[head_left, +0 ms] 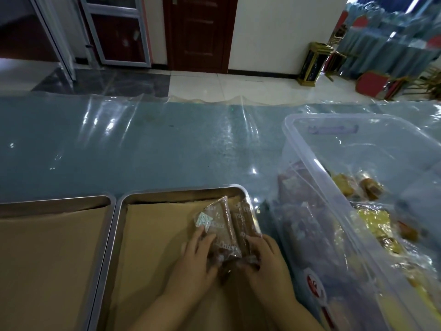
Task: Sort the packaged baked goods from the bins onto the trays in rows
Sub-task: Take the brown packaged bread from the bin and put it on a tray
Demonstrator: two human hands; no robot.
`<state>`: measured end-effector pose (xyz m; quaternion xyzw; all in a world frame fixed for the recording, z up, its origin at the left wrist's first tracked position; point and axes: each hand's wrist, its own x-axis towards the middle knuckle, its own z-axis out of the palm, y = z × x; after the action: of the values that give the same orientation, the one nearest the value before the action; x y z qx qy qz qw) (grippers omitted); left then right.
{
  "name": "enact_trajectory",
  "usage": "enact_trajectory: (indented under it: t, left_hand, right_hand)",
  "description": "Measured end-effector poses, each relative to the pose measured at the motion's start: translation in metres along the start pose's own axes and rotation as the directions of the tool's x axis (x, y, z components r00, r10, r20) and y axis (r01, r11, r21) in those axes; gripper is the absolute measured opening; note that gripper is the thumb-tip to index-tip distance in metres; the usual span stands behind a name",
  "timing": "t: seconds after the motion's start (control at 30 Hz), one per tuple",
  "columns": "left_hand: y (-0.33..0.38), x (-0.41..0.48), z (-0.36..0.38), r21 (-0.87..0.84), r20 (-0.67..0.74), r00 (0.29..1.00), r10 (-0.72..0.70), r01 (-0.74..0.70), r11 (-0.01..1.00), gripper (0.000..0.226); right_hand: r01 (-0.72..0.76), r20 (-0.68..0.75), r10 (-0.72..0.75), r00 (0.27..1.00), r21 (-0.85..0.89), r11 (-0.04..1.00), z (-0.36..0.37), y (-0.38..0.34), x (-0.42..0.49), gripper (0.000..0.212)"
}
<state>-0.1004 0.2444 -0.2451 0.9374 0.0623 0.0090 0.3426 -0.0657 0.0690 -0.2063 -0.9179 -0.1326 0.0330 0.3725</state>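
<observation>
Brown packets [226,226], seemingly two, are gripped at their near ends by the left hand [195,256] and right hand [266,259], fingers curled, in the paper-lined tray [176,193].

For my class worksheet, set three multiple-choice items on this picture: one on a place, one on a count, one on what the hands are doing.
1. Where do the brown packets lie?
A. on the blue tabletop
B. at the far right corner of the right tray
C. in the clear bin

2. How many metal trays are in view?
A. one
B. two
C. three

3. What are the hands doing?
A. both hang idle
B. only one touches a packet
C. both grip the packets' near ends

Answers:
1 B: the packets rest inside the right tray by its far right rim.
2 B: the left tray and the right tray sit side by side.
3 C: the left hand and the right hand each have fingers curled on a packet end.
</observation>
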Motion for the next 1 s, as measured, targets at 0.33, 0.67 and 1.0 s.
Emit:
enact_trajectory:
  t: [0.33,0.67,1.0]
  left_hand:
    - [-0.003,0.056,-0.024,-0.037,0.060,0.998,0.029,-0.027,0.999,0.068]
    - [0.014,0.002,-0.054,0.015,0.124,0.991,0.043,-0.045,0.999,0.065]
    - [0.072,-0.084,-0.126,0.048,-0.018,0.962,0.271,-0.270,0.962,0.024]
  right_hand:
    - [-0.023,-0.044,0.017,0.999,-0.149,0.989,0.010,-0.010,0.060,0.045]
    - [-0.063,0.102,0.104,0.989,-0.348,0.935,-0.046,-0.048,0.024,0.057]
    - [0.168,0.187,-0.090,0.978,-0.459,0.873,-0.127,-0.128,-0.073,0.042]
